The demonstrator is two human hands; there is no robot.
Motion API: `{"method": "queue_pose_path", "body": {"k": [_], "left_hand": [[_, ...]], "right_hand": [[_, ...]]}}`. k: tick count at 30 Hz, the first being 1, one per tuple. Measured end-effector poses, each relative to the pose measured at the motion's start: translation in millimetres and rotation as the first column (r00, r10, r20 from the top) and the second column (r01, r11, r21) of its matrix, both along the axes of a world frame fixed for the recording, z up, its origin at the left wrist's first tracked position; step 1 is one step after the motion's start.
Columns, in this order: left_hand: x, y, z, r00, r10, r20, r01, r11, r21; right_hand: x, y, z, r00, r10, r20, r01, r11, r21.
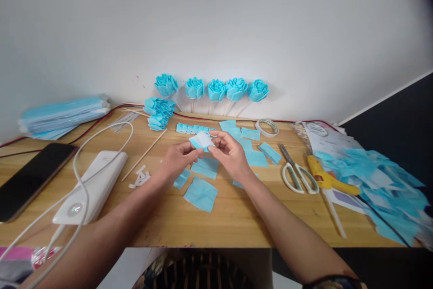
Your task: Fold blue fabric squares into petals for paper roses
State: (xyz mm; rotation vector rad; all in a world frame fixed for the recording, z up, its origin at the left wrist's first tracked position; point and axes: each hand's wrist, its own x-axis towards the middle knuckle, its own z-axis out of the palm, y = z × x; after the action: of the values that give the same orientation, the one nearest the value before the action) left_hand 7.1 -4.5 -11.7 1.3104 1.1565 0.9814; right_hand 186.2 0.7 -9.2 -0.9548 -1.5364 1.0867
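Between my left hand (pixel 179 158) and my right hand (pixel 232 153) is a small piece of blue and white sheet (pixel 202 140), pinched by the fingers of both. It is held a little above the table, its white face partly turned up. Under and around my hands lie cut blue pieces, among them a square (pixel 201 194) nearest me and a rectangle (pixel 205 167). Just beyond my fingers is a row of small folded blue pieces (pixel 192 128). More blue rectangles (pixel 256 158) lie right of my right hand.
Blue flowers on sticks (pixel 216 90) lean against the wall. Scissors (pixel 297 174), a yellow glue gun (pixel 333 181), a tape roll (pixel 267 127) and a blue scrap pile (pixel 389 190) are at right. A phone (pixel 34 178), power bank (pixel 98 185) with cable, and face-mask stack (pixel 64 115) are at left.
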Motion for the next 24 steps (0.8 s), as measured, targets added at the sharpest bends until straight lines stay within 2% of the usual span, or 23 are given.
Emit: {"method": "queue_pose_path", "body": {"k": [5,11,17,21,24], "left_hand": [[0.0,-2.0,4.6,0.999,0.019,0.046,-0.021,0.999,0.042],[-0.9,-2.9,5.4,0.998,0.011,0.059,-0.016,0.997,0.081],[-1.3,-2.8,4.1,0.999,-0.025,-0.041,0.029,0.995,0.099],[-1.4,-2.9,4.8,0.999,-0.002,-0.034,0.005,0.995,0.1],[-1.4,-2.8,5.2,0.999,0.005,-0.046,0.0,0.995,0.099]], "right_hand": [[0.7,0.9,-3.8,0.999,0.039,-0.026,-0.039,0.999,-0.013],[2.8,0.8,-1.8,0.992,0.113,-0.062,-0.119,0.988,-0.101],[1.9,-1.8,4.2,0.991,0.106,-0.087,-0.117,0.983,-0.14],[4.5,-3.2,8.3,0.996,0.063,-0.061,-0.07,0.989,-0.128],[6.4,-3.1,9.0,0.996,0.072,-0.059,-0.08,0.989,-0.129]]}}
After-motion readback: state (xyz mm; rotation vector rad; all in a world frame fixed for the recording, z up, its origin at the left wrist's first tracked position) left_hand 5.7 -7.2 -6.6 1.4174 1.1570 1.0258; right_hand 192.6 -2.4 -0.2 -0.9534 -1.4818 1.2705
